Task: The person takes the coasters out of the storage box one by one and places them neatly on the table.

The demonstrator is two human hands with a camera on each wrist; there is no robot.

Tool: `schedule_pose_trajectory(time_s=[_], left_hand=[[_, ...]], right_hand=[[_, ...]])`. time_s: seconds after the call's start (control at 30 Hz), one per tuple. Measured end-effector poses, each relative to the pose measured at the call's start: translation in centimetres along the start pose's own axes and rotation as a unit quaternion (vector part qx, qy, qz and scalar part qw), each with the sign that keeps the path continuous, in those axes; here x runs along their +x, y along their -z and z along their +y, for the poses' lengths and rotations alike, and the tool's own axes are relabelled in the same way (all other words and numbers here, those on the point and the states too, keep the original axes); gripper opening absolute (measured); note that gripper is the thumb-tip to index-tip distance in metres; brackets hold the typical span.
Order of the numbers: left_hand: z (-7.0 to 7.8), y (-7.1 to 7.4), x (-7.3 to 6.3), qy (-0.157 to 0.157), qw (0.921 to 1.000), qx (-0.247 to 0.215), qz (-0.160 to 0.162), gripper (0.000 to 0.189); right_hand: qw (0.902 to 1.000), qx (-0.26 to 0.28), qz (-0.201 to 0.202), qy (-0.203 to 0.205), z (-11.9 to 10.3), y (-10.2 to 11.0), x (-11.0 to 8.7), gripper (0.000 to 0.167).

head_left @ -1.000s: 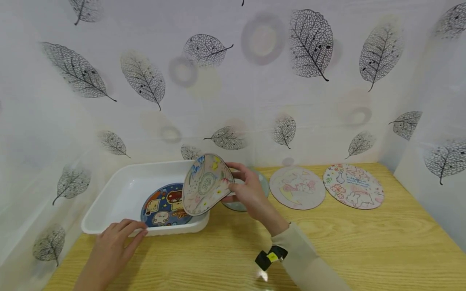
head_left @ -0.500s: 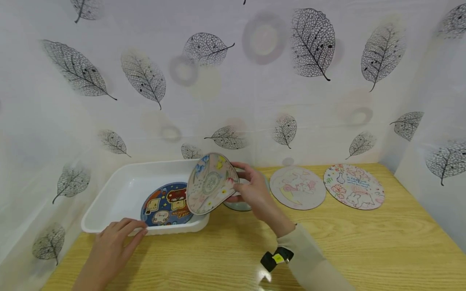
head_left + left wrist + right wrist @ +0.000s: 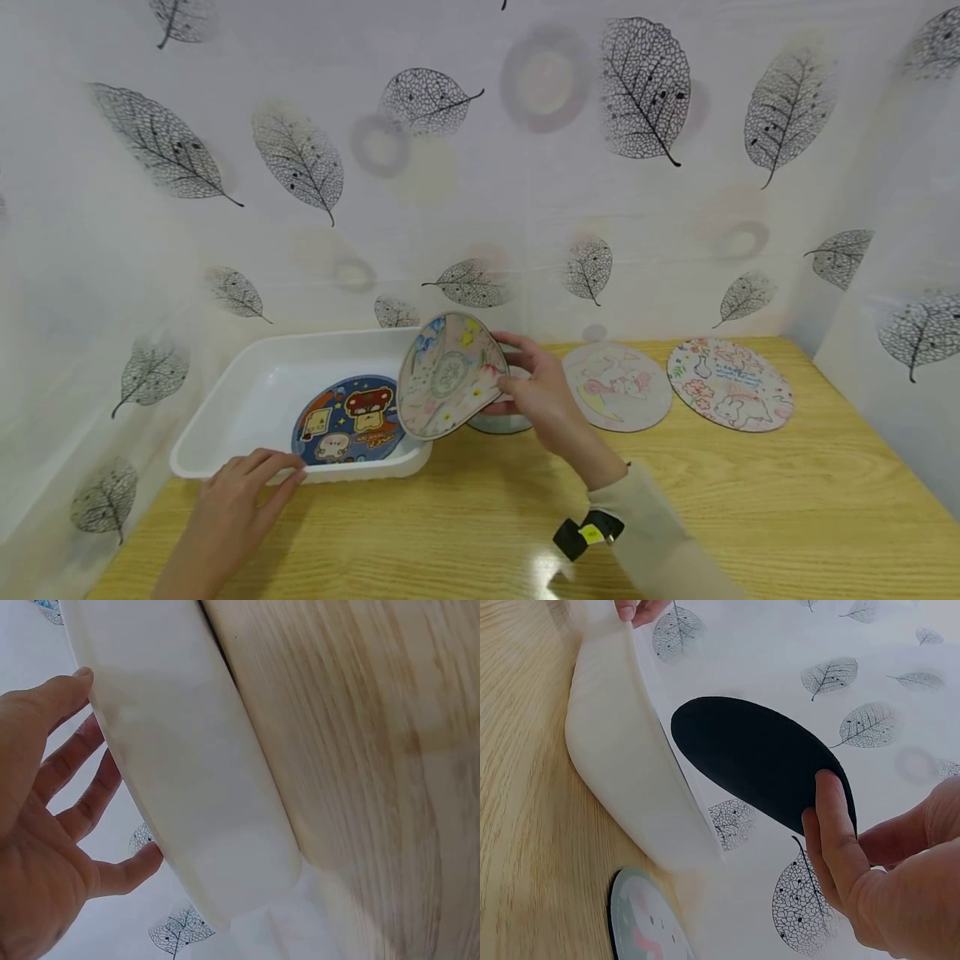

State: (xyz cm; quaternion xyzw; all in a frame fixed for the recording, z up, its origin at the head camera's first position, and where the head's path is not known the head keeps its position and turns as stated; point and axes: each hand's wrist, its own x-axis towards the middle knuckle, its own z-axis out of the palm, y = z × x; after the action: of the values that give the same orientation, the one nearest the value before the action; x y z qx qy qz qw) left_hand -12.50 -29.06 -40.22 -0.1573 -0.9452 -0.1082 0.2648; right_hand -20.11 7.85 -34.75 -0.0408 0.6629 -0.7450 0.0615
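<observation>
My right hand (image 3: 542, 398) pinches the edge of a round floral mouse pad (image 3: 448, 383), thumb on the printed face and fingers behind. It is bent and tilted, overlapping the right end of the white plastic tray (image 3: 217, 408) in the head view. Its black underside (image 3: 754, 754) faces the right wrist camera. Inside the tray lies a dark blue cartoon mouse pad (image 3: 348, 421). My left hand (image 3: 242, 500) holds the tray's near rim between thumb and fingers; in the left wrist view the fingers (image 3: 90, 796) reach the rim.
On the wooden table (image 3: 480, 533), a grey-green mouse pad (image 3: 504, 423) lies partly hidden behind my right hand. Further right are a pink mouse pad (image 3: 626, 396) and a white rabbit-print one (image 3: 731, 387). A leaf-patterned curtain (image 3: 510, 192) stands behind and at both sides.
My right hand has moved slightly right with the floral mouse pad, uncovering more of the dark blue one in the tray. The left hand stays on the rim.
</observation>
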Motion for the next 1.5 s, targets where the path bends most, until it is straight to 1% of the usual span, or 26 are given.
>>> schedule_pose_trajectory(time_s=[0.33,0.53,0.67,0.9,1.13,1.5], left_hand=[[-0.3,-0.5,-0.2,-0.011,0.9997,-0.012,0.018,0.025],[-0.4,-0.6,-0.3,-0.039,0.9987,-0.005,0.031,0.029],[-0.4,-0.7,-0.5,-0.05,0.9981,0.001,0.036,0.031],[-0.5,-0.7,-0.5,-0.048,0.9981,-0.001,0.038,0.032],[-0.4,-0.7,-0.5,-0.039,0.9986,-0.004,0.035,0.03],[-0.3,-0.7,-0.5,-0.029,0.999,-0.001,0.034,0.03]], right_hand=[[0.9999,-0.01,0.009,-0.002,-0.3,1.4,-0.4,0.064],[0.9998,-0.017,0.013,-0.002,-0.4,2.1,-0.7,0.064],[0.9997,-0.022,0.015,0.0,-0.4,2.5,-0.9,0.063],[0.9994,-0.027,0.022,-0.001,-0.8,3.2,-1.4,0.063],[0.999,-0.034,0.027,-0.005,-1.2,4.0,-1.9,0.061],[0.9987,-0.043,0.026,-0.001,-1.1,5.5,-2.5,0.063]])
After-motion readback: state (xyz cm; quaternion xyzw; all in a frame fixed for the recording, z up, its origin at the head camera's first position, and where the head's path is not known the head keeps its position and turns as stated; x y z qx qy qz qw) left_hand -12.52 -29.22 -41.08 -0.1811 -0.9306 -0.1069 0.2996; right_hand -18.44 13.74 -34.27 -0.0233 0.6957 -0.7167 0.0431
